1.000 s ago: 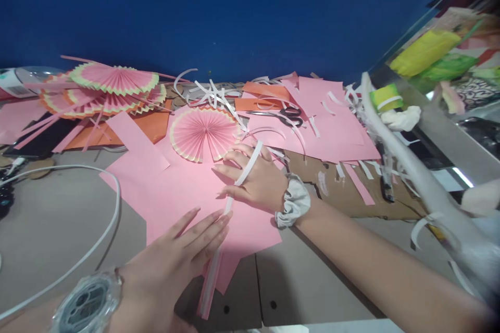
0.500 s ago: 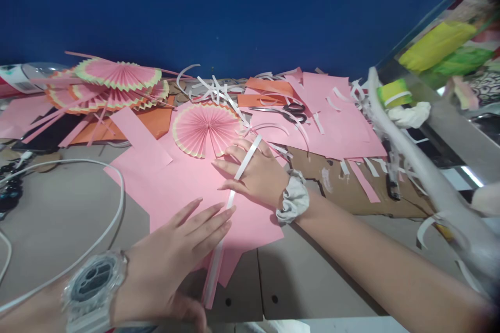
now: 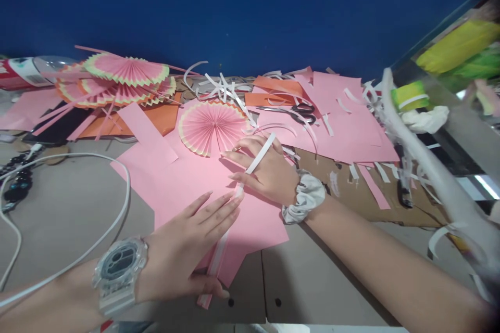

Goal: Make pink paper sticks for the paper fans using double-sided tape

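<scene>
My left hand (image 3: 207,231) lies flat, fingers stretched out, over a narrow pink paper strip (image 3: 204,299) with a white band along it. Its fingertips press near the point where a white strip (image 3: 261,155) rises. That white strip runs under the thumb of my right hand (image 3: 269,169) and over its index finger, so it sits between the two; the other fingers rest on the paper. Both hands are above overlapping pink sheets (image 3: 175,179). Just beyond my right fingertips is a round pleated pink paper fan (image 3: 209,127) with a cream edge.
More pleated fans (image 3: 125,73) are piled at the back left, near a bottle (image 3: 29,73). Scissors (image 3: 302,112) lie on pink paper (image 3: 339,114) behind my right hand. White scraps (image 3: 222,88) are scattered around. A white cable (image 3: 127,187) loops at left; cardboard (image 3: 339,182) lies at right.
My left hand has moved slightly up and right along the strip, its thumb now lying over the strip's lower end. My right hand shifts slightly right with the white strip, and the view has shifted slightly.
</scene>
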The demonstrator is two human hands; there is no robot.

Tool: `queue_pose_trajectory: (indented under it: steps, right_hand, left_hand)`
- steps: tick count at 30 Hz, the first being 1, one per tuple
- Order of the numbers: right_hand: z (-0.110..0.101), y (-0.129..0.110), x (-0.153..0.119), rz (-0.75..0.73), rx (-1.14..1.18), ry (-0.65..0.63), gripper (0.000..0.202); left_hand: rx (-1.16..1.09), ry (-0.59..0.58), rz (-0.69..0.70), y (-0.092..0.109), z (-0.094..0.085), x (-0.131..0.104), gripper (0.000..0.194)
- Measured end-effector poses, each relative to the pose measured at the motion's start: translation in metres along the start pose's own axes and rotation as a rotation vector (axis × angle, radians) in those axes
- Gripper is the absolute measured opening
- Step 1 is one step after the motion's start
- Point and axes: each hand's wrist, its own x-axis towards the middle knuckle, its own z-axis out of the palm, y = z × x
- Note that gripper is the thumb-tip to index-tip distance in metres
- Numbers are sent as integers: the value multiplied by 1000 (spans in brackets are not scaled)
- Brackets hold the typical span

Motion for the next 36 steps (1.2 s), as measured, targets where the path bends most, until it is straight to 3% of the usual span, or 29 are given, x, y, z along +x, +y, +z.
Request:
queue_pose_trajectory:
  steps: [17,26,31,36]
  right_hand:
    - [2,-9,1,-16,-218,-79,46]
    - [2,-10,2,10,-211,-70,42]
    - [3,-9,1,5,-204,-77,42]
    - [2,-6,-1,22,-119,-54,41]
  left_hand:
    - [19,11,9,-3,-1,1,96]
    - [-22,2,50,-14,-5,5,104]
    - [3,-9,9,-13,-7,10,115]
    - [-17,11,8,-10,-9,9,114]
